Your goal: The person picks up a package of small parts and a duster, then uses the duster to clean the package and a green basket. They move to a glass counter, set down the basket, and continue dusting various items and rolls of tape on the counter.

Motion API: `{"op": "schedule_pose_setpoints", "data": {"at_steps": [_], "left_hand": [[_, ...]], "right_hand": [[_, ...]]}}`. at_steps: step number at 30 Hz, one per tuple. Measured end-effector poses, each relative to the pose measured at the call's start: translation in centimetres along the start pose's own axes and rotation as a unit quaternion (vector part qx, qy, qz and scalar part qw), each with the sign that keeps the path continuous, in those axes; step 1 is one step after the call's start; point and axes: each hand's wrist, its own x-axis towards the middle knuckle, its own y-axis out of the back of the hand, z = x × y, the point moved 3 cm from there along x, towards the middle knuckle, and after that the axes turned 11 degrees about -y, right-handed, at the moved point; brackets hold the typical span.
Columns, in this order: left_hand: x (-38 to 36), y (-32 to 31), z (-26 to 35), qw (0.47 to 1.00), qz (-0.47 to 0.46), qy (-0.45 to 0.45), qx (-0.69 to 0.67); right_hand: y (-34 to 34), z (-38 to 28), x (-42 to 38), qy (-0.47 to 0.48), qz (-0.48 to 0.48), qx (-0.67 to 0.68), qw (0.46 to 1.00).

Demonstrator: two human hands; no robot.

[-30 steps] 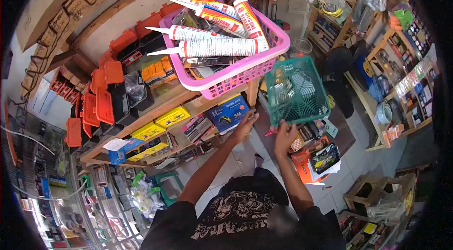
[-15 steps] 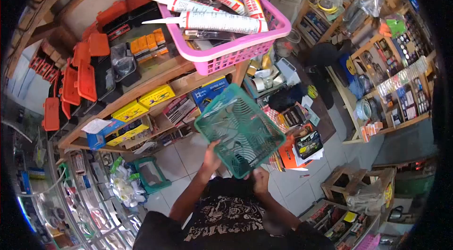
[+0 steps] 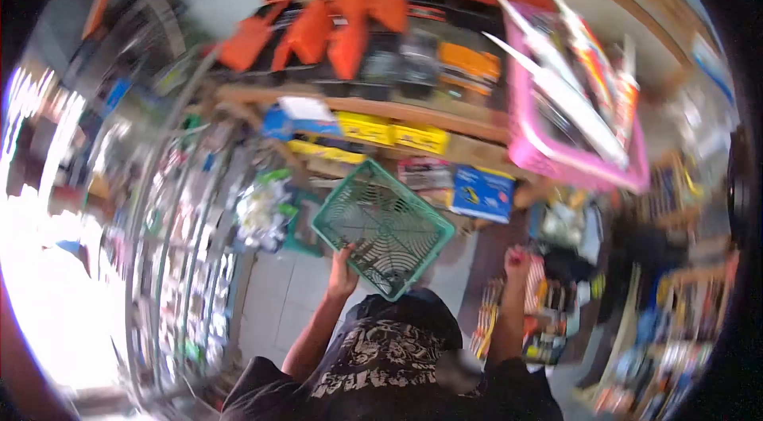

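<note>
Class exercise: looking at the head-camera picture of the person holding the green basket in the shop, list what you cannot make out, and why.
- Head view: labels on the tubes in the pink basket, smeared by motion blur.
- Head view: print on the blue box, blurred.
- Head view: what the right hand holds, too small and blurred.
- Head view: the left hand on the green basket; its fingers are hidden behind the rim.

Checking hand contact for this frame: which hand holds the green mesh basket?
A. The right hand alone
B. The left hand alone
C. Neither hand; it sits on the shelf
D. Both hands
B. The left hand grips the lower edge of the green mesh basket, while the right hand is raised apart from it, off to the side near the cluttered goods, with what it holds too blurred to tell.
</note>
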Motion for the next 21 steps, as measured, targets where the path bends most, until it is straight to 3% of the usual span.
{"op": "schedule_pose_setpoints", "data": {"at_steps": [1,2,3,4,5,6,8,9,10,11,12,13,14,16,17,19,20,21], "left_hand": [[-2.3,-0.7,-4.5,0.938,0.125,0.193,-0.259],[-4.4,-1.9,-7.4,0.76,0.24,0.335,-0.503],[-4.0,-0.9,-6.0,0.759,0.28,0.326,-0.49],[-2.7,0.4,-3.2,0.72,0.33,0.362,-0.492],[-2.3,1.4,-1.5,0.676,0.374,0.397,-0.495],[-3.2,2.2,-1.5,0.671,0.402,0.388,-0.488],[-4.9,3.4,-1.9,0.717,0.411,0.391,-0.406],[-6.1,3.8,-3.5,0.677,0.414,0.375,-0.479],[-6.7,4.6,-3.4,0.672,0.426,0.371,-0.478],[-7.0,5.3,-3.3,0.651,0.447,0.36,-0.497],[-6.8,5.9,-3.0,0.63,0.466,0.349,-0.514],[-6.1,6.9,-2.2,0.626,0.492,0.343,-0.498],[-6.0,7.7,-2.6,0.624,0.496,0.341,-0.498],[-6.3,9.6,-3.2,0.62,0.523,0.32,-0.49],[-6.6,10.3,-4.1,0.629,0.523,0.305,-0.488],[-8.1,12.0,-6.8,0.638,0.524,0.309,-0.472],[-8.3,12.8,-7.4,0.651,0.521,0.315,-0.453],[-8.9,13.5,-8.1,0.627,0.533,0.346,-0.45]], "right_hand": [[3.1,-1.8,1.7,0.115,0.005,-0.038,0.993],[5.5,-3.3,2.8,0.177,0.056,-0.079,0.979],[4.6,-3.3,3.0,0.126,0.045,-0.135,0.982],[3.6,-2.1,3.2,0.187,0.034,-0.055,0.98],[2.8,-1.0,3.0,0.201,0.018,-0.111,0.973],[1.2,0.7,2.5,0.22,-0.001,-0.165,0.961],[-0.2,3.7,1.8,0.241,0.19,-0.156,0.939],[-3.7,5.2,2.4,0.23,0.184,-0.166,0.941],[-4.9,6.9,-1.2,0.251,0.205,-0.438,0.839],[-8.9,10.5,-1.8,0.257,0.206,-0.67,0.665],[-10.7,13.3,-4.3,0.246,0.19,-0.845,0.436],[-14.0,15.7,-4.1,0.217,0.159,-0.948,0.17],[-12.3,16.1,-3.6,0.218,0.154,-0.949,0.168],[-5.2,17.0,-2.3,0.361,0.052,-0.897,0.248],[0.3,17.0,-0.5,0.362,0.047,-0.898,0.245],[9.1,15.1,2.5,0.307,0.157,-0.753,0.561],[8.8,15.2,2.5,0.305,0.154,-0.757,0.557],[8.4,15.7,2.4,0.307,0.131,-0.77,0.544]]}}
